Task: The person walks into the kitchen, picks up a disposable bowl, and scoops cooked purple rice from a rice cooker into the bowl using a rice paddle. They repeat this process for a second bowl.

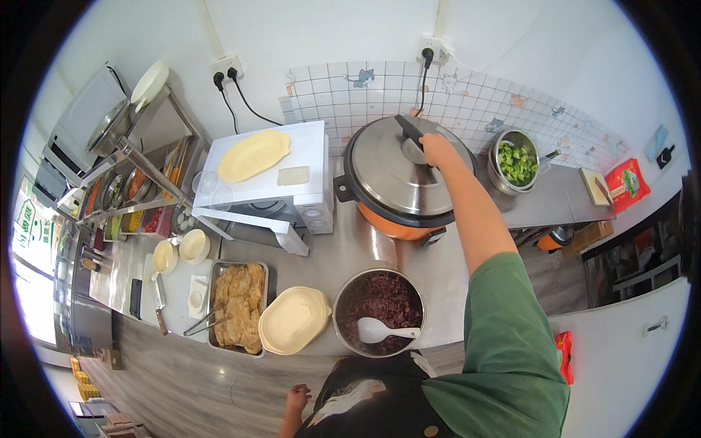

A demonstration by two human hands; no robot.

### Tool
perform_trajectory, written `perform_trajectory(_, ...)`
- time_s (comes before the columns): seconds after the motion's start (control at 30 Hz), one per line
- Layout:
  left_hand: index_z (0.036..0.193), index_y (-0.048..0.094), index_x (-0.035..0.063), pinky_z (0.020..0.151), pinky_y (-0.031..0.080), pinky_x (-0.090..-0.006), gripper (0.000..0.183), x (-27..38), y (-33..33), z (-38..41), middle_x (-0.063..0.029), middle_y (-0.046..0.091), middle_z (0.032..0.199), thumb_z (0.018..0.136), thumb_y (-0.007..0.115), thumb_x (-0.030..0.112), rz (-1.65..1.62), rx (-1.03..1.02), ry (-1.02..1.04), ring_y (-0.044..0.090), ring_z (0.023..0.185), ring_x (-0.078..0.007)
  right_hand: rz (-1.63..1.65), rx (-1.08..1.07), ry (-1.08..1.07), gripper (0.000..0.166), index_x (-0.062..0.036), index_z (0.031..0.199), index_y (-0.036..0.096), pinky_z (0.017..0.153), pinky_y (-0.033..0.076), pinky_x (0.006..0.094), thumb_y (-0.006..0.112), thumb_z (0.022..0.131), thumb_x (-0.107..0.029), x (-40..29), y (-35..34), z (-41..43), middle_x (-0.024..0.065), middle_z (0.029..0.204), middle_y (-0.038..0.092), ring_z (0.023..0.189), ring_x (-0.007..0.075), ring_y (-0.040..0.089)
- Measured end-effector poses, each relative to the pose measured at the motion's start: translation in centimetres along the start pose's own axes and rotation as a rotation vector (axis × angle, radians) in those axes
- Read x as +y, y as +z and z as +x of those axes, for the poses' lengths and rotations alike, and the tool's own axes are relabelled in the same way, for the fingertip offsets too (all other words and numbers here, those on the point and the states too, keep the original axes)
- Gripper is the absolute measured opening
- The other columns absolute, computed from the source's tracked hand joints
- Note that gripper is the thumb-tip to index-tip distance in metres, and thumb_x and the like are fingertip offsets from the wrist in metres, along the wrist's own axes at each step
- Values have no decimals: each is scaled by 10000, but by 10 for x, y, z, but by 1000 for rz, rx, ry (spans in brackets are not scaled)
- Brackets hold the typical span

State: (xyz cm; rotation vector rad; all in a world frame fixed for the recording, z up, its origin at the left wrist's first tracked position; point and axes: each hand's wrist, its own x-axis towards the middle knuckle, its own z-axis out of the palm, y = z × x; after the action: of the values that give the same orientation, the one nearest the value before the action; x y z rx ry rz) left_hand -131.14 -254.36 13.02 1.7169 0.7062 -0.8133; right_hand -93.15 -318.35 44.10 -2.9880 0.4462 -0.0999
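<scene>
My right hand [436, 150] grips the black handle [409, 131] of a large electric cooker's steel lid [383, 169]. That lid sits on the cooker's orange body [378, 222]. Low beside my black apron hangs my left hand [298, 395], fingers curled with nothing visible in it. Before me stands a steel pot of dark purple rice [389, 295], a white rice paddle [378, 330] lying on the rice. Left of the pot is a cream oval container [294, 320], close against a metal tray [265, 301] of browned, cooked flat pieces [238, 301]. Tongs [205, 323] rest over the tray's left side.
A white microwave [315, 164] has its door [285, 232] swung out towards the counter; a yellow oval lid [254, 155] lies on top. A knife [159, 304] lies on a white board. Right of the cooker is a bowl of green vegetables [516, 164]. Shelving [156, 117] stands left.
</scene>
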Motion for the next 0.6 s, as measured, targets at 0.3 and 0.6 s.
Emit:
perform_trajectory(0.3,1019,558,-9,478,458,-275,259,16,6,-14,-122,638,836,855,516,187,46,51,-23,630,636,-185,8,-11,53,308,-58,1033,599,767,477,416,557,733,-3,-6,-7,-5,173,928,620,900,326,590)
perform_trajectory(0.6,1036,561,10,464,451,-264,275,5,4,-8,-116,638,826,831,542,193,21,5,-11,631,629,-182,19,59,-7,184,-27,896,624,759,493,398,553,726,-27,-3,-5,-5,189,903,629,879,327,605)
